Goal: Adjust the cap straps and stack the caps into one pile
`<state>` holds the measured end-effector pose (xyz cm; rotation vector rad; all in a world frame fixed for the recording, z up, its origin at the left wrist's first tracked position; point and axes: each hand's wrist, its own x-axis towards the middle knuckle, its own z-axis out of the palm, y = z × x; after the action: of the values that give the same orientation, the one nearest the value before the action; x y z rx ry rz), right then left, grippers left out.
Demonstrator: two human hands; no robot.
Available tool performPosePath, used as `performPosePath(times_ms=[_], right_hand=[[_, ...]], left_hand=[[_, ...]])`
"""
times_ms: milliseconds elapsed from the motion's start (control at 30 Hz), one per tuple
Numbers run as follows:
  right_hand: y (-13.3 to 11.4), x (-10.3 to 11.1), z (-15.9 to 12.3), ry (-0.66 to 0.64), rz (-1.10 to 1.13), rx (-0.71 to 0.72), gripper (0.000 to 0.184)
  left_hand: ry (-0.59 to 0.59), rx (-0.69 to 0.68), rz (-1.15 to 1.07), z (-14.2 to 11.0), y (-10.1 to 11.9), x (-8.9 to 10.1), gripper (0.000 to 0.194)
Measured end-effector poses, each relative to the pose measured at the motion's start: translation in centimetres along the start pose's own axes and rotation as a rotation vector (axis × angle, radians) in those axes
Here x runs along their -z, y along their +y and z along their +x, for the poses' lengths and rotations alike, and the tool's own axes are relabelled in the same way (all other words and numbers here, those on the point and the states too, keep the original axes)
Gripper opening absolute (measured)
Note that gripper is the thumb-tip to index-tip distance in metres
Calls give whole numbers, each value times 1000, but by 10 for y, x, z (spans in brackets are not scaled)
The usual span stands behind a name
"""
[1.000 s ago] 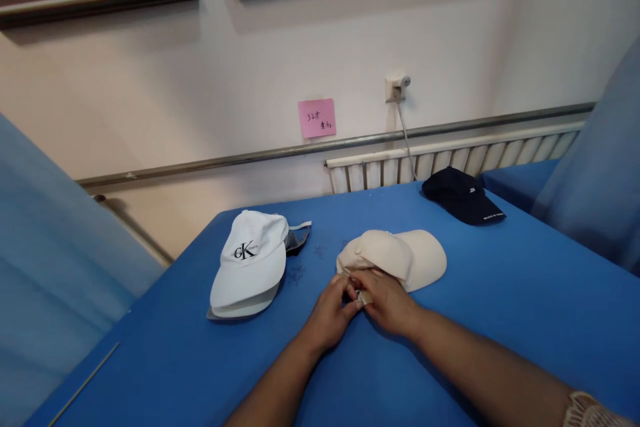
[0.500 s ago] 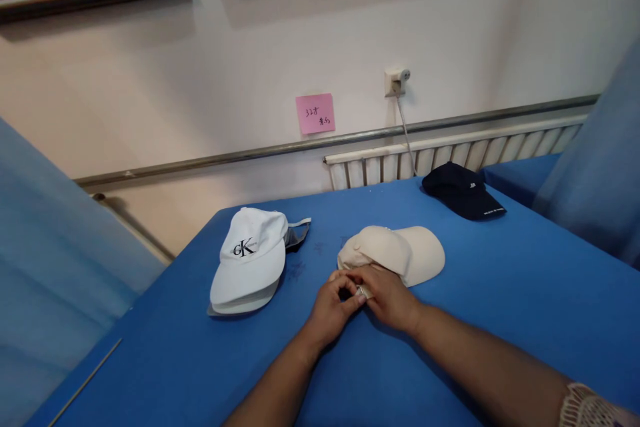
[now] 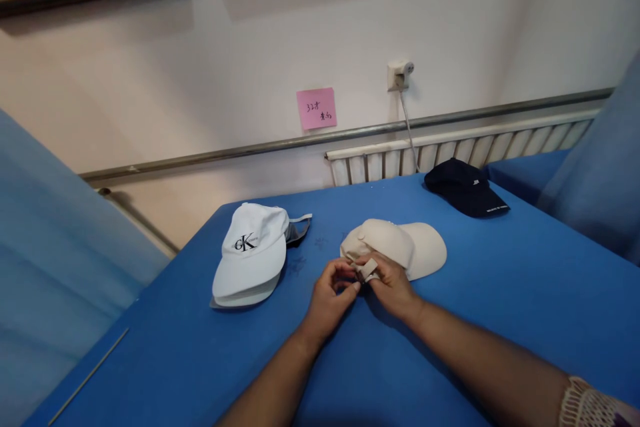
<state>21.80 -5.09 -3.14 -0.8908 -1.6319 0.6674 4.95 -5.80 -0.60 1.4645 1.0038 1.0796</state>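
A beige cap (image 3: 400,247) lies on the blue table (image 3: 500,293), its rear end toward me. My left hand (image 3: 330,297) and my right hand (image 3: 393,283) meet at that end. Both pinch the cap's beige back strap (image 3: 369,269), which sticks up a little between the fingertips. A small buckle seems to sit there, too small to be sure of.
A white cap with a black logo (image 3: 250,257) lies left of my hands, stacked on a second cap. A dark navy cap (image 3: 465,187) rests at the table's far right edge. Behind stand a radiator (image 3: 450,153), a wall socket with cable, a pink note.
Both hands have lifted the strap end slightly and shifted a little toward the cap. The caps have stayed where they were.
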Motion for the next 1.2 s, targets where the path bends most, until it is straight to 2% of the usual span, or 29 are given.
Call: performPosePath(times_ms=[133, 267, 333, 467, 667, 733, 867, 1033, 1133, 1200], right_hand=[[3, -4, -2, 73, 44, -19, 34], [-2, -1, -2, 19, 42, 39, 38], [-9, 2, -1, -42, 24, 75, 38], [-21, 6, -2, -161, 9, 118, 34], [-18, 1, -6, -115, 38, 87, 19], [-16, -1, -7, -91, -24, 95, 17], [-12, -4, -9, -74, -236, 119, 14], [-13, -11, -13, -84, -399, 135, 13], [-17, -11, -13, -78, -395, 143, 11], [-20, -10, -12, -70, -371, 148, 12]], left_hand=[[14, -188, 325, 1, -1, -5, 17], [22, -236, 440, 2, -1, -7, 9], [31, -244, 454, 1, 1, -6, 6], [97, -248, 436, -1, 6, 0, 12], [67, -318, 512, -3, 13, 10, 11], [59, -349, 510, -5, 16, 10, 10], [-15, -407, 561, -11, 25, 1, 21], [9, -445, 717, -14, 25, -8, 7], [62, -387, 618, -13, 20, -7, 9], [165, -285, 440, -10, 17, -6, 9]])
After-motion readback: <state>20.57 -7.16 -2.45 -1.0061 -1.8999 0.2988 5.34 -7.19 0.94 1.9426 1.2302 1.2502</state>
